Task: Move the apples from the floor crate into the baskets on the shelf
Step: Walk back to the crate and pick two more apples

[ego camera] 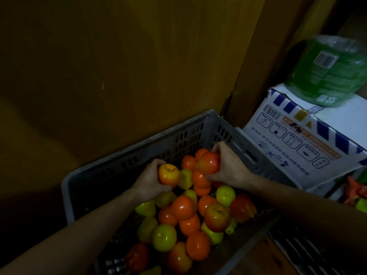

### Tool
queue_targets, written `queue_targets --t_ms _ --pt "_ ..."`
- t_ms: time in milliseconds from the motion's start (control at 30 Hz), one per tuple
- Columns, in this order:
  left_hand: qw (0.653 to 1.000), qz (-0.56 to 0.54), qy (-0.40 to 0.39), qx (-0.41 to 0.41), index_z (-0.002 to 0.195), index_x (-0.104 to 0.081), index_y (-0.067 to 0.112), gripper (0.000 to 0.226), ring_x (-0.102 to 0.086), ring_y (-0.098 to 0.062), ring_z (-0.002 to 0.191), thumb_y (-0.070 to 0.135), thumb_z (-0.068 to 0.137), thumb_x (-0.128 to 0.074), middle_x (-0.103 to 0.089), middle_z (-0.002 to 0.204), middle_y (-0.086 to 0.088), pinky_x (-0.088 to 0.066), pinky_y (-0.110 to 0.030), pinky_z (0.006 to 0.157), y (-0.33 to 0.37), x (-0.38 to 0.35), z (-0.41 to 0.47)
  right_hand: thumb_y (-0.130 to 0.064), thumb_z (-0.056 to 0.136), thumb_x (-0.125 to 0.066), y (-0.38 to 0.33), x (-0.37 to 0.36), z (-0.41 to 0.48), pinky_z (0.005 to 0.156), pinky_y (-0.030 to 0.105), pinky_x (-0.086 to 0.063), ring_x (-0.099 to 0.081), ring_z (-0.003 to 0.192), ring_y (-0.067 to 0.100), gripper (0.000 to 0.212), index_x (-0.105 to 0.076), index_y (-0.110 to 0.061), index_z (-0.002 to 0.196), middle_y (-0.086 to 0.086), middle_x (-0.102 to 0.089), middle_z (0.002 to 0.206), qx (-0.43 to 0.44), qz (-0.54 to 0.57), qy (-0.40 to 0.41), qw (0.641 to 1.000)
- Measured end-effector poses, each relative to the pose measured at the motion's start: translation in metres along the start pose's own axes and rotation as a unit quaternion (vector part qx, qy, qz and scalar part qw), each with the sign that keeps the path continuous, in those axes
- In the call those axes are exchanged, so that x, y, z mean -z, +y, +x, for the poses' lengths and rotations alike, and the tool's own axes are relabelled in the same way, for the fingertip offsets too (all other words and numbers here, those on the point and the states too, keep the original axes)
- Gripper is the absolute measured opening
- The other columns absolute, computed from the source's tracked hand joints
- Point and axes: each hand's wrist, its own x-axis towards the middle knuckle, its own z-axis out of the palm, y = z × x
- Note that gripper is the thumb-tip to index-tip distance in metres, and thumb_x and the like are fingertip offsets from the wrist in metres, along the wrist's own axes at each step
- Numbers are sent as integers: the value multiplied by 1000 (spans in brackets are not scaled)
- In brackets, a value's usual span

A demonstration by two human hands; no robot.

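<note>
While both hands sit low inside the crate [139,149], the left hand [151,181] grips a yellow-red apple [168,174] and the right hand [228,165] a red apple [209,162]; no shelf baskets are in view.

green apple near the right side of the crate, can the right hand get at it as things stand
Probably not right away: the green apple lies uncovered just below the right hand, but that hand is full with a red apple.

fruit [182,207] piled in crate [139,155], carton [309,139] just right of crate, bottle [329,70] on carton
</note>
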Motion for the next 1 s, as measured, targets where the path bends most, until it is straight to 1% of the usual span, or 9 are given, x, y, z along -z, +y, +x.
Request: queue_targets --t_ms 200,367,467,633,700,800,900,967,1000 --pt "997 -79 23 4 119 -44 29 83 -61 -11 93 31 48 -86 -58 109 5 -53 -26 76 12 3 -4 -30 59 -92 -10 3 1 91 29 -41 -45 112 15 104 -33 -33 145 -3 -33 127 -23 18 -31 999" --pt "998 -40 40 -33 128 -42 38 89 -57 -15 111 30 56 -94 -52 125 3 -51 -36 94 23 7 -2 -31 59 -92 -10 9 0 89 28 -45 -52 114 11 90 -42 -33 134 -10 -48 126 5 42 10 999" --pt "996 0 61 -59 131 -45 34 86 -50 -12 114 27 61 -95 -46 126 4 -44 -30 96 23 10 -5 -30 61 -93 -11 12 -1 83 28 -47 -57 109 11 86 -39 -35 128 -10 -53 122 9 65 10 998" --pt "995 -9 67 -67 134 -43 36 88 -50 -13 121 38 62 -94 -49 133 4 -43 -33 101 14 18 -10 -35 59 -93 -10 10 -2 87 36 -51 -58 108 11 85 -36 -35 122 -10 -54 121 1 70 15 997" --pt "995 -14 66 -71 133 -43 39 86 -53 -10 121 42 62 -93 -52 133 6 -45 -33 101 13 20 -11 -37 60 -93 -7 9 -2 90 36 -50 -57 111 12 87 -36 -36 125 -9 -52 125 -4 80 18 997" --pt "994 -43 77 -62 130 -47 42 80 -59 -5 113 31 65 -93 -58 127 11 -51 -29 94 21 24 -11 -35 63 -92 -13 12 -1 94 34 -49 -55 113 9 88 -39 -35 133 -12 -52 127 3 86 24 996" --pt "989 -97 96 -50 123 -49 45 76 -62 1 103 18 66 -91 -61 117 14 -51 -16 81 45 29 -12 -33 63 -92 -27 26 2 92 37 -51 -55 110 7 84 -43 -35 131 -13 -53 122 -3 108 62 992" --pt "985 -107 128 -51 122 -49 42 76 -59 10 100 14 66 -92 -60 118 16 -48 -11 81 72 34 -20 -32 65 -92 -45 45 -2 90 35 -50 -53 110 8 81 -43 -36 130 -12 -52 122 -22 139 90 986" --pt "982 -110 144 -50 122 -49 41 76 -58 10 101 14 66 -92 -59 118 15 -48 -13 84 88 39 -27 -33 67 -91 -56 58 -8 89 33 -47 -51 111 8 80 -42 -35 131 -11 -50 123 -31 145 103 984"
